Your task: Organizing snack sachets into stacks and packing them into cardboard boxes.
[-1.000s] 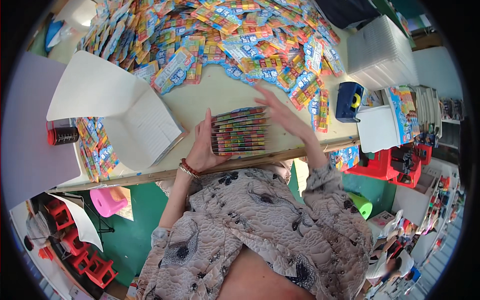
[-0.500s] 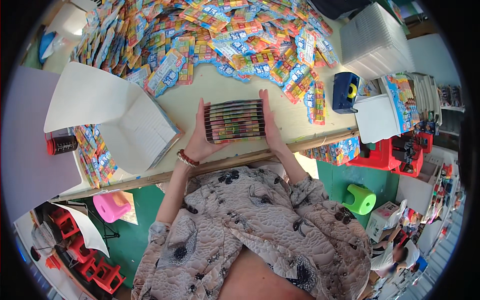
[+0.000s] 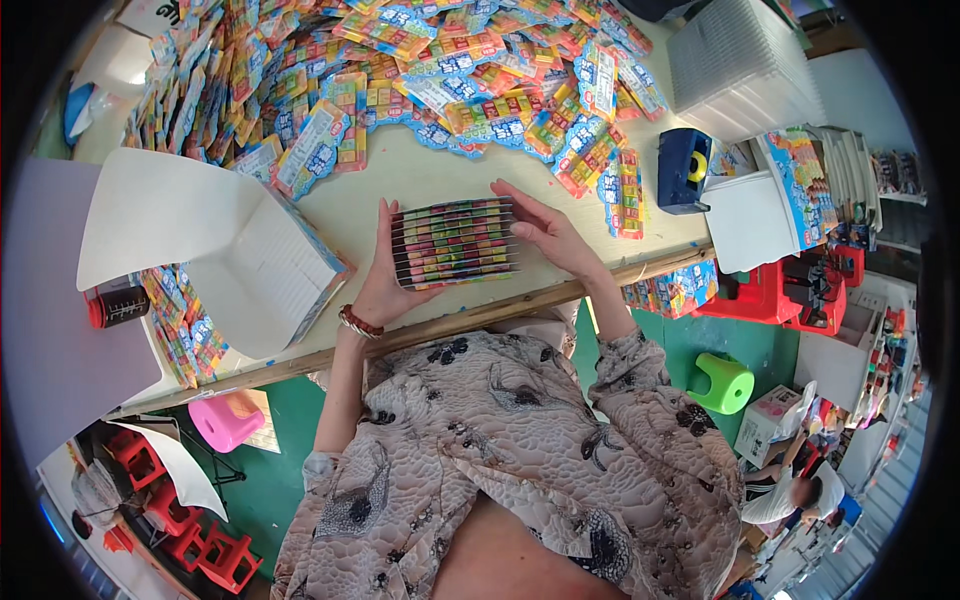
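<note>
Above the table's front edge is a stack of colourful blister cards (image 3: 455,243), packed face to face with their edges toward me. My left hand (image 3: 385,285) grips the stack at its left end, thumb up along the side and fingers under it. At the right end is my right hand (image 3: 553,235), its fingers stretched out and its thumb close to the card edges; whether it touches them I cannot tell. Left of the hands stands an open white carton (image 3: 255,285) with a raised flap and a row of cards inside.
A large heap of the same cards (image 3: 430,85) covers the far table (image 3: 430,160). At right are a blue tape dispenser (image 3: 684,172), a stack of clear plastic trays (image 3: 745,75) and another white carton (image 3: 748,225). A dark cup (image 3: 118,306) stands left. A green stool (image 3: 722,384) is on the floor.
My right hand has shifted from flat against the stack's right end to a turned pose with its thumb apart. The left hand still holds the stack. The whole view has shifted slightly.
</note>
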A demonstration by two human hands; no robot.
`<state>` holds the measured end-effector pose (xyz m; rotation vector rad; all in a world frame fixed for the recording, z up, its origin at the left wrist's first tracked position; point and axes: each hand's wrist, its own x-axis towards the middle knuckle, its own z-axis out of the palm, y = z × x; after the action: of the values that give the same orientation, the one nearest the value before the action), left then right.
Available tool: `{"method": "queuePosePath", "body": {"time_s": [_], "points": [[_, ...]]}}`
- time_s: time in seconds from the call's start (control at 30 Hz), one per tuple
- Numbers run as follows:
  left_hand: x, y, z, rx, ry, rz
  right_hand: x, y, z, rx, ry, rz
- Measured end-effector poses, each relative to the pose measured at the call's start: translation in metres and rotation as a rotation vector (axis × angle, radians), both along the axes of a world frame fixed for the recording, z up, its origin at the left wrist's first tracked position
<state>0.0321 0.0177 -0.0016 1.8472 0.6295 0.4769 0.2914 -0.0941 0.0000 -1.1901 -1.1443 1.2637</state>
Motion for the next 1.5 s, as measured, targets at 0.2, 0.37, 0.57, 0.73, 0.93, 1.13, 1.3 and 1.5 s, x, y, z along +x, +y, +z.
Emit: {"method": "queuePosePath", "body": {"time_s": [0.2,0.37,0.57,0.73,0.93,1.13,1.3,1.5], "points": [[-0.004,-0.002,-0.007,0.016,-0.004,-0.013,-0.030,-0.005,0.003,-0.051,-0.646,-0.224],[-0.003,-0.003,-0.006,-0.008,0.015,-0.049,-0.032,-0.008,-0.005,0.041,-0.705,-0.254],[0.000,-0.005,-0.011,-0.016,-0.026,0.036,-0.033,-0.007,-0.003,0.030,-0.663,-0.254],[0.001,0.001,-0.015,0.045,-0.057,0.050,-0.024,-0.008,-0.008,0.006,-0.603,-0.242],[-0.005,0.005,-0.016,0.179,-0.066,0.101,0.016,0.009,0.011,-0.093,-0.145,0.093],[-0.004,0.006,-0.015,0.326,-0.079,0.111,-0.003,0.008,0.047,-0.013,-0.699,0.286],[-0.012,-0.016,0.010,0.240,-0.131,0.115,-0.006,-0.003,0.031,-0.001,-0.638,0.206],[-0.083,-0.028,0.086,-0.155,-0.271,0.344,-0.056,0.041,0.119,0.337,-0.724,0.316]]}}
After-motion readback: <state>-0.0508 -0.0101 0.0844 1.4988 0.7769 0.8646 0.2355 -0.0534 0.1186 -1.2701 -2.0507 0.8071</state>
